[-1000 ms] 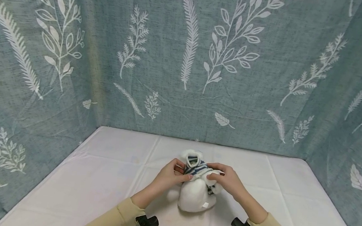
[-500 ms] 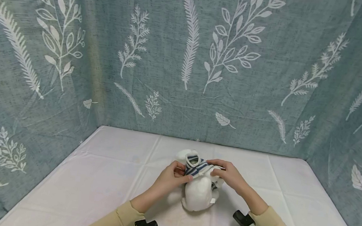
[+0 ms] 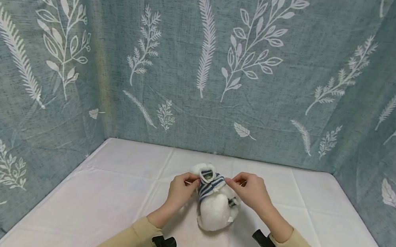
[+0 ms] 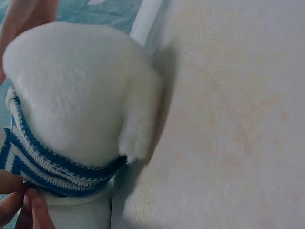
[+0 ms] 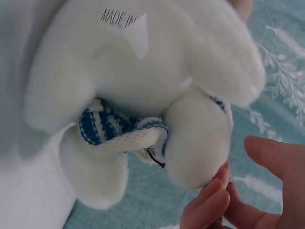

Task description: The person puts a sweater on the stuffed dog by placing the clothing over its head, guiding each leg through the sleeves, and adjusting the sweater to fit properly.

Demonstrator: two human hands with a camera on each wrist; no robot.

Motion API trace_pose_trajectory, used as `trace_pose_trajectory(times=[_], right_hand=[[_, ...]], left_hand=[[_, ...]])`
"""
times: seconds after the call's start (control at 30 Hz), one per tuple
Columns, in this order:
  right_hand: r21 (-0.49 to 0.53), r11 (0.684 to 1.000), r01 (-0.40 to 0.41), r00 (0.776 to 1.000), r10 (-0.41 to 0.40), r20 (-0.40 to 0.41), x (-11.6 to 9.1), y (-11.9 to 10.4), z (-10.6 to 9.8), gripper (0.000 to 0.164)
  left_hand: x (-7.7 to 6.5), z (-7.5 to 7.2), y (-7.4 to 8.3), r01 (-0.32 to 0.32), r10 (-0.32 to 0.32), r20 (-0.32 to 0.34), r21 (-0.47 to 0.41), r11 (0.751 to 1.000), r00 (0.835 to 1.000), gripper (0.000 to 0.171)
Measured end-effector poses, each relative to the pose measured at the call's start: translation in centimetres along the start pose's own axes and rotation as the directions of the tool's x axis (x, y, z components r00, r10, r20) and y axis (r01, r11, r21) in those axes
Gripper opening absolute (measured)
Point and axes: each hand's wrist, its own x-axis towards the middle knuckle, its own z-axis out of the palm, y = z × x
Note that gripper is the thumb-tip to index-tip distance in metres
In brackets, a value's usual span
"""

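Note:
A white plush toy sits mid-table, its front mostly hidden in the head view. Around it is a blue-and-white striped knitted sweater, with a white-trimmed opening at the far end. My left hand pinches the sweater's left side; the left wrist view shows its fingertips bunched on the striped knit. On the opposite side, my right hand brings thumb and forefinger together at the sweater's right edge. In the right wrist view, bent fingers lie against a rounded white limb, beside a dangling striped part with a small label.
A white cloth covers the table. Blue-green curtains with white leaf prints hang behind it and along both sides. A black wrist device sticks out by each beige sleeve.
The plush has turned slightly and the sweater's opening has shifted left. Both hands have moved up to the sweater's sides; the right thumb has left the white limb for the sweater's edge.

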Motion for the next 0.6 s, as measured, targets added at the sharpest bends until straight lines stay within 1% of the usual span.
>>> trace_pose_trajectory(times=[0.13,0.2,0.27,0.37,0.5,0.6], right_hand=[[-0.116,0.993,-0.032,0.999,0.031,-0.009,0.16,-0.6,0.56,0.03],[-0.16,0.986,-0.042,0.999,0.042,-0.007,0.22,-0.86,0.79,0.03],[-0.179,0.983,-0.04,0.999,0.04,-0.003,0.28,-1.02,0.95,0.027],[-0.159,0.987,-0.02,1.0,0.02,0.003,0.36,-1.13,1.03,0.021],[-0.076,0.997,-0.014,1.0,0.016,0.021,0.28,-0.87,1.03,0.014],[-0.023,1.0,-0.014,0.999,0.014,0.029,0.19,-0.39,1.12,0.011]], left_hand=[[0.11,0.43,0.15,0.01,-0.01,-0.012,0.034,0.999,1.0,0.007],[0.08,0.55,0.2,0.022,-0.022,-0.01,0.035,0.999,1.0,0.007],[0.08,0.64,0.23,0.034,-0.033,-0.013,0.031,0.999,0.999,0.007],[0.09,0.71,0.26,0.034,-0.034,-0.022,0.032,0.999,0.999,0.006],[0.2,0.77,0.23,0.026,-0.025,-0.018,0.044,0.999,1.0,0.007],[0.33,0.82,0.21,0.026,-0.025,-0.013,0.059,0.998,1.0,0.006]])
